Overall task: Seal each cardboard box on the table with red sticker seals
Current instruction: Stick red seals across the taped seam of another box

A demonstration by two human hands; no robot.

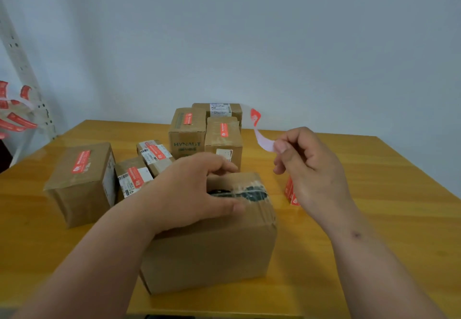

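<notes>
— How many brown cardboard boxes are counted on the yellow wooden table (374, 181)?

— Seven. Five sealed boxes (79, 181) carrying red stickers are grouped at the far left and centre; a sixth box (217, 110) is partly hidden behind them, its seal not discernible. The nearest unsealed box (212, 251) is gripped along its top by the left hand (189, 191).

— And the seal?

— A curled red sticker seal (257, 124) is pinched between the right hand's (309, 166) thumb and fingers, above the table. A small red sticker stack (290, 192) is half hidden behind that hand. More red sticker strips (15, 116) hang at the far left.
</notes>
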